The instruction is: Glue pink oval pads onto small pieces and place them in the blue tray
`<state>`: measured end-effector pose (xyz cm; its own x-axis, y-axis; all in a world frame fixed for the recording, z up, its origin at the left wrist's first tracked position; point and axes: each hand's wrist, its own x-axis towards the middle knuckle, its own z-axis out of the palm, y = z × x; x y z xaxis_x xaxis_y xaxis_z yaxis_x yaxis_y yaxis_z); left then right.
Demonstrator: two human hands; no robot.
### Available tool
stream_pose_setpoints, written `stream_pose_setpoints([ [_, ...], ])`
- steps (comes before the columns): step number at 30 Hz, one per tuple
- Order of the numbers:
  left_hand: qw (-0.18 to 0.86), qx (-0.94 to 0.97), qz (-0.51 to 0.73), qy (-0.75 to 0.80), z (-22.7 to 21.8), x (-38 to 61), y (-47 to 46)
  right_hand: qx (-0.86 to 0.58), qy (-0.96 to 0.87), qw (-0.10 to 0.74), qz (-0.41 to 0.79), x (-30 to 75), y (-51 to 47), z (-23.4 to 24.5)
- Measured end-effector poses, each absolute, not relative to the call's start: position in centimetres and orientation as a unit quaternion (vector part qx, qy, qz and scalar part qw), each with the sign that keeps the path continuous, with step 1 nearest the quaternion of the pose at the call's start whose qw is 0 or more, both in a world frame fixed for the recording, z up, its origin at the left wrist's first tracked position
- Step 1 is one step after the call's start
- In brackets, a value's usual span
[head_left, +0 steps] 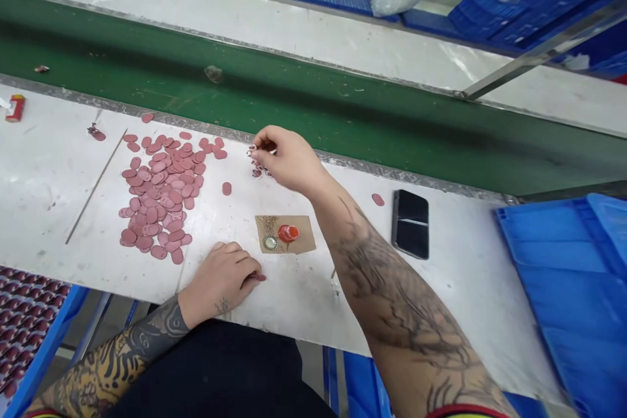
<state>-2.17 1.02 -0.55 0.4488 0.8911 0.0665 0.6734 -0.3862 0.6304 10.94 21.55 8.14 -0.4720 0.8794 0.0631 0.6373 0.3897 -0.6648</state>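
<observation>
My right hand (291,158) reaches to the far edge of the white table, its thumb and fingers pinching a small brown-and-white piece (251,151). Similar small pieces (257,172) lie under those fingers, partly hidden. Resting near the front edge, my left hand (223,277) is closed, and the end of a pink oval disc (261,277) pokes out at its fingertips. Between the hands sits a cardboard piece (302,245) bearing a red cap-like container (288,233), a bottle cap (270,243) and brown grains. Left of them spreads a heap of pink oval discs (164,189).
A black phone (410,224) and a lone disc (377,199) lie to the right, before blue crates (563,287). A green belt (343,114) runs behind the table (470,313). At lower left, a blue-edged tray (29,320) holds rows of brownish pieces.
</observation>
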Motion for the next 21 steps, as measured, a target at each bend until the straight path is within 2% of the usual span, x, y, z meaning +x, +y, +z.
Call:
stream_pose_setpoints([
  [3,0.310,0.787,0.238,0.477,-0.7,-2.5,1.2,-0.417,-0.759,0.310,0.393,14.4,14.4,9.5],
  [8,0.420,0.661,0.369,0.501,-0.1,-2.8,1.6,-0.403,-0.605,0.380,0.572,17.4,4.2,7.1],
  [11,0.467,0.596,0.416,0.504,0.5,-2.5,1.5,-0.401,-0.526,0.386,0.643,17.0,1.3,5.2],
  [18,0.537,0.560,0.432,0.460,1.2,-2.0,0.2,-0.396,-0.553,0.356,0.641,16.1,0.5,4.7],
  [21,0.602,0.517,0.434,0.426,1.4,-2.6,0.0,-0.391,-0.567,0.351,0.634,16.1,0.7,4.9],
])
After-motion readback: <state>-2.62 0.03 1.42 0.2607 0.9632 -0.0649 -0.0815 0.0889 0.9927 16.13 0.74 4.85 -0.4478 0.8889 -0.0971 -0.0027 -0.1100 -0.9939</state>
